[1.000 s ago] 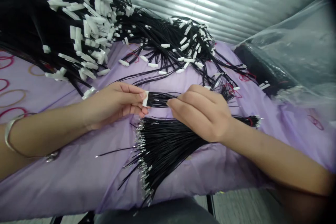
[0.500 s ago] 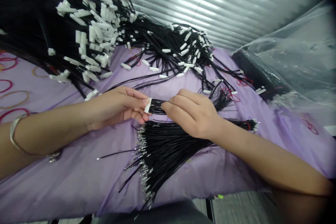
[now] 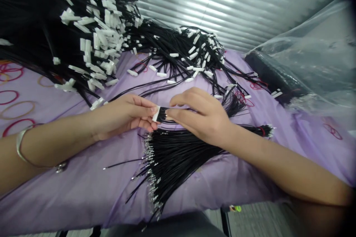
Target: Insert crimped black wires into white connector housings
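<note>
White connector [image 3: 156, 115] sits pinched between left fingers [image 3: 143, 111], right fingers [image 3: 185, 116] slightly parted at its black wires [image 3: 162, 115] (hold unclear).

Single head-worn view; faces forward and down, close over counter [image 3: 83, 192], wearer's lap [image 3: 169, 226] at bottom edge, ribbed panel [image 3: 236, 3] beyond.

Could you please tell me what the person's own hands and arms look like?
The left hand and right hand are ungloved. No sleeve shows on the left forearm or right forearm. The left one wears a silvery bangle with a small charm cluster; the right, none.
</note>
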Tool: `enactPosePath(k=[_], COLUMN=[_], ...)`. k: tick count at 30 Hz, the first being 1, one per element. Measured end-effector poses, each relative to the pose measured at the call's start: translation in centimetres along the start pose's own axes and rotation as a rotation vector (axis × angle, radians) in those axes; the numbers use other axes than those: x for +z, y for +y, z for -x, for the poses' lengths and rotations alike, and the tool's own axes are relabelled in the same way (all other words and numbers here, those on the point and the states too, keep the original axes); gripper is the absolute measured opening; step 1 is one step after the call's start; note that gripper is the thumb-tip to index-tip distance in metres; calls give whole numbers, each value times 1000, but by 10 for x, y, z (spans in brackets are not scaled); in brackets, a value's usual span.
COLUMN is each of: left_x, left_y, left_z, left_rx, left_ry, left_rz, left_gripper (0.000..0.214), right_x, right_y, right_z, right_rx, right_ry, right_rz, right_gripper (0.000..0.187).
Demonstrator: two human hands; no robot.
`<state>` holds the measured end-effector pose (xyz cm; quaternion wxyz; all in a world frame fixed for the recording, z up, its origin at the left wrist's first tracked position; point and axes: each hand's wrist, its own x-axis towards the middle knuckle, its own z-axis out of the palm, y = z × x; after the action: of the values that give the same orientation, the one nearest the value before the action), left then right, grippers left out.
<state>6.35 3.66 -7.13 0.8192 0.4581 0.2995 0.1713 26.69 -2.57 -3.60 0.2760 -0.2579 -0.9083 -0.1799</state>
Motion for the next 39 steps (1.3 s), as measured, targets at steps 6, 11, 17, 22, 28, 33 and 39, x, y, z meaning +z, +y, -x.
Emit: enactPosePath(k=[6,11,17,22,28,33,39], left_x=[-1,-3,-1,1,0,-1,-2], left_y=[0,-2,-1,0,0,-1,0], left_z=[0,-1,1,1,1,1,1], left_rx=[9,28,2,7,2,-6,-11], left_ry=[36,12,43,33,13,48,68], left_rz=[29,35,11,-10,-7,10,26], left_gripper=[8,10,6,8,8,6,4], right_x=[-11,0,6,14,18,18,21], right_y=[-13,-12,-13,-15,-13,-14,-13], right_z=[-7,-4,-2,0,2,3,4], right_rx=[387,455,521,483,440,435,411], right_ry=[-88,-170,-47,-7,53,63,43], right_rz=[-200,-244,-241,-159,-113,-96,-102], right_gripper=[18,30,20,12,15,14,9])
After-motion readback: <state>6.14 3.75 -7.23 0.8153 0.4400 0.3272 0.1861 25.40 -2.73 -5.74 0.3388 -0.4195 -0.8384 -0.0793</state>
